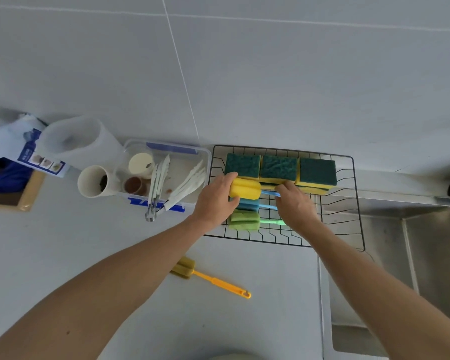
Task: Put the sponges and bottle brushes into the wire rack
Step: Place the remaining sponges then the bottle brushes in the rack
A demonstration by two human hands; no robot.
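— Hands?
— Left hand (217,197) grips the yellow brush head (245,188); right hand (295,203) closes on its blue handle (270,193), inside the wire rack (357,201).
— Other stock?
— Three sponges (279,166) far side (green tops); olive brush (209,277) near, on the counter (115,255) — outside.

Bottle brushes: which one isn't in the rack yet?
The orange-handled brush lies alone on the counter. The yellow, blue and green brushes are in the wire rack.

wall (270,74): pale tiles | counter (63,255): grey | sink (431,242): probably steel
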